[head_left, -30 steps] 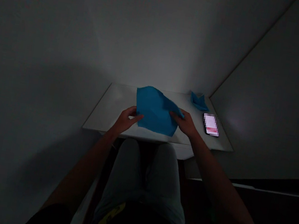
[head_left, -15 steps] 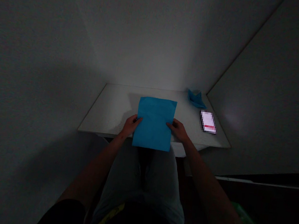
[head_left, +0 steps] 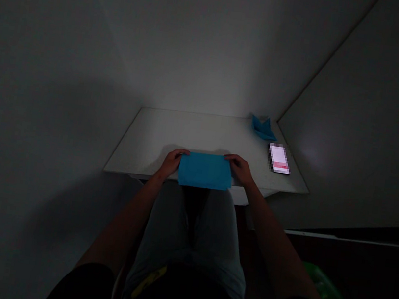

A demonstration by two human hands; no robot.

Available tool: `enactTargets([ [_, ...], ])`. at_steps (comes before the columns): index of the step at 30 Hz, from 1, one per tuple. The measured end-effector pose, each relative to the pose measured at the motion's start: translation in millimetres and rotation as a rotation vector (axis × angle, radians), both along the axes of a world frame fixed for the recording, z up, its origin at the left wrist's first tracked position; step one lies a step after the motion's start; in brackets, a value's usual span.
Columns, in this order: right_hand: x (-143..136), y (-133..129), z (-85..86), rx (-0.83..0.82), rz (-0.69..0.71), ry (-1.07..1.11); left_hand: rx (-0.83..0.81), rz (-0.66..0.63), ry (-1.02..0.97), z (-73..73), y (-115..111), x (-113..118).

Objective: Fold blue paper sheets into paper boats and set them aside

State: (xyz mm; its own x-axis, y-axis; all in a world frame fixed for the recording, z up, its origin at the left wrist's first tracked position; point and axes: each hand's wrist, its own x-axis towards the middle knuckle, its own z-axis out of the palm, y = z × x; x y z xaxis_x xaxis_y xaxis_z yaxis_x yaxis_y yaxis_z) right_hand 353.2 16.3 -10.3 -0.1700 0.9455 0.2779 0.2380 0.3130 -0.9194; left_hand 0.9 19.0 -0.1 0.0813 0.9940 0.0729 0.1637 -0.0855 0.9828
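A: Where is the blue sheet (head_left: 206, 171)?

B: At the middle of the near edge of the white desk (head_left: 187, 129); its far side lies over the desktop, and its near side reaches a little past that edge, above the person's jeans (head_left: 167, 234); it shows as a wide, low rectangle, though I cannot tell whether it is folded or only tilted.

A: And the left hand (head_left: 171, 163)?

B: Pinching the sheet at its far left corner; the fingertips are drawn together on the edge there, and the thumb is hard to make out in the dimness.

A: The right hand (head_left: 240, 168) likewise?

B: Yes; it pinches the far right corner, fingers bent over the edge; the two hands sit nearly level, with the sheet stretched between them.

A: What else is on the desk?

B: A folded blue boat shape (head_left: 263, 128) by the far right corner; a phone (head_left: 279, 158) just in front of it, near the right edge, its lit screen blurred into blocks; the far edge runs along a pale wall (head_left: 203, 71).

A: Anything lower down?

B: A green object (head_left: 329, 294), beyond the right forearm; too dark to name.
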Motion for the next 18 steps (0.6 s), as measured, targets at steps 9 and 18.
enactTargets([
  [9, -7, 1, 0.1, 0.002, -0.083, -0.116, 0.0, 0.069, 0.071, 7.5, 0, 1],
  [18, -26, -3, -2.0, -0.087, -0.1, -0.209, 0.122, 0.084, 0.256, -3.0, -5, 5],
])
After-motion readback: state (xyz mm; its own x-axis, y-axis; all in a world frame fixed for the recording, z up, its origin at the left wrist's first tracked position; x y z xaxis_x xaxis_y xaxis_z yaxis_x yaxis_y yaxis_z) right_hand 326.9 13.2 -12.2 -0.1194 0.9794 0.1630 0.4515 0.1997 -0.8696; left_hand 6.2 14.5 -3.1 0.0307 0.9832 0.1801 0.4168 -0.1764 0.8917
